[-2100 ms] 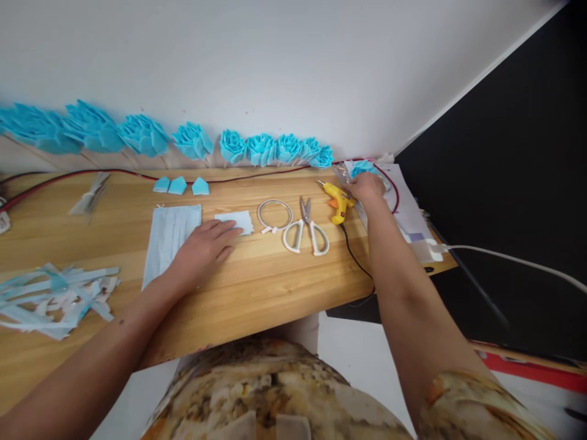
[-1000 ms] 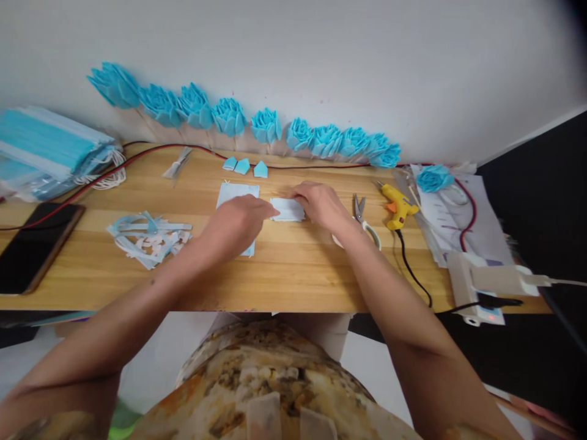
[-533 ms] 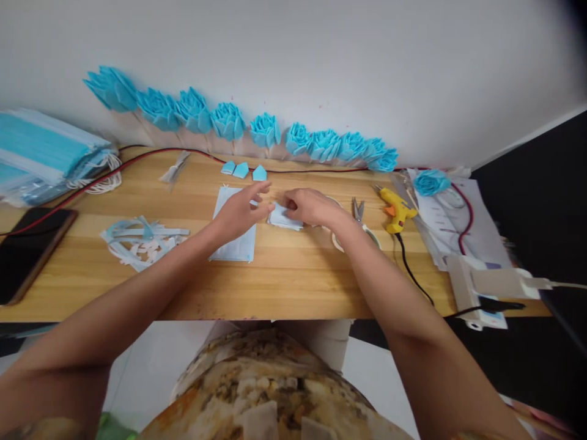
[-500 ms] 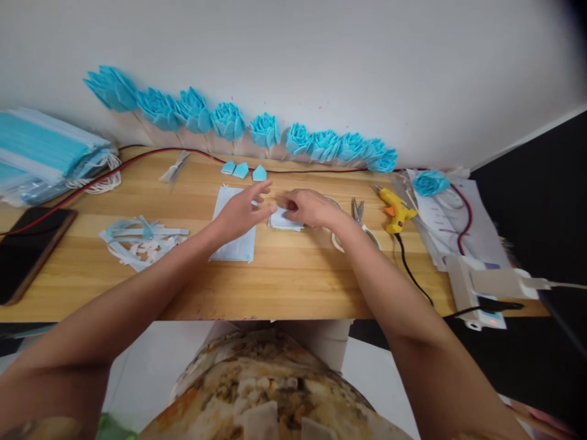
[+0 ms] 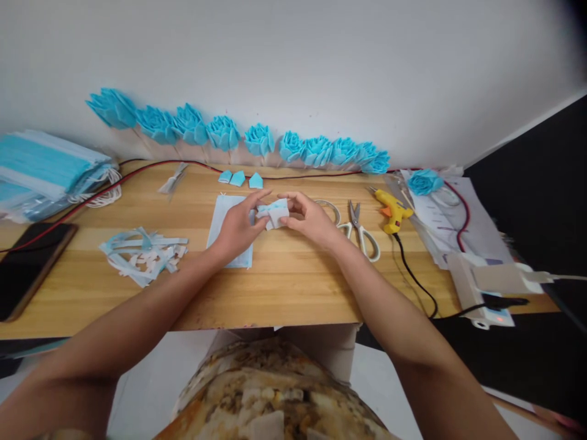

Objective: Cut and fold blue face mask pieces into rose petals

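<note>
The left hand (image 5: 239, 225) and right hand (image 5: 312, 221) both pinch the pale pieces (image 5: 277, 213), over the table (image 5: 293, 287) beside the flat mask (image 5: 219, 218). Uneven pressure from either grip could let layers slip askew.

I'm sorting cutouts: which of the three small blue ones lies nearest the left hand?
The rightmost small blue pentagonal fabric cutout, just beyond the left hand; a gap separates it from the other two cutouts.

Held pieces (image 5: 277, 214): matt, cloth-like. Table (image 5: 293, 296): smooth wood grain, slight sheen. Glue gun (image 5: 392, 212): smooth plastic. Scissors (image 5: 356, 221): metal blades, plastic handles. Phone (image 5: 34, 269): glossy.
</note>
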A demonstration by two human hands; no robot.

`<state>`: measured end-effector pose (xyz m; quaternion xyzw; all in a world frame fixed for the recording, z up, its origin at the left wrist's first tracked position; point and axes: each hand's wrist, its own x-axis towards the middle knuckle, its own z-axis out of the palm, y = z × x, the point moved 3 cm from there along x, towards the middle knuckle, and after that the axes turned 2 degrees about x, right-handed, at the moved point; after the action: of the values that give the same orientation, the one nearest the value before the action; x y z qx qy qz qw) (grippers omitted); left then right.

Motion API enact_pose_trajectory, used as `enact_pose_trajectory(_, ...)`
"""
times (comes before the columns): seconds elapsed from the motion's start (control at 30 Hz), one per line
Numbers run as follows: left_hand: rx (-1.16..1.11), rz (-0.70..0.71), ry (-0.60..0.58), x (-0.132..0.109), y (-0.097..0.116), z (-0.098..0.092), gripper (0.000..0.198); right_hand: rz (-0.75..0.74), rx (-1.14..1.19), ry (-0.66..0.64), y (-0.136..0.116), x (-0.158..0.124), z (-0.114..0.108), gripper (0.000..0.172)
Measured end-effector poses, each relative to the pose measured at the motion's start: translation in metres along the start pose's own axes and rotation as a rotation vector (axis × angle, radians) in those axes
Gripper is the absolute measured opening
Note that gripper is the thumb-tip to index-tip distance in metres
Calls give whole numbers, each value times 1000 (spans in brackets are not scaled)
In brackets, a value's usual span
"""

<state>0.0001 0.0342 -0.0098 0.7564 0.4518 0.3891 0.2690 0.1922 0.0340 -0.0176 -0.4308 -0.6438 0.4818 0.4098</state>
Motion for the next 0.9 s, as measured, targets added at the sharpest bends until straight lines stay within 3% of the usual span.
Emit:
enact_pose_trajectory(0.1, 14, 20, -44, -3, 1, 4, 63, 16, -134, -4, -2, -5, -1, 70)
enact_pose_trajectory(0.6, 18, 63, -41, 3, 7, 18, 62, -32, -344, -11, -8, -6, 1, 67)
enact_pose_trajectory(0.73, -46, 2, 0, 4, 13, 15, 49, -20, -218, -6, -8, -6, 1, 63)
enact_pose_trajectory(0.9, -302, -146, 78, 4, 4, 9, 46, 25, 27, 26, -10, -8, -1, 57)
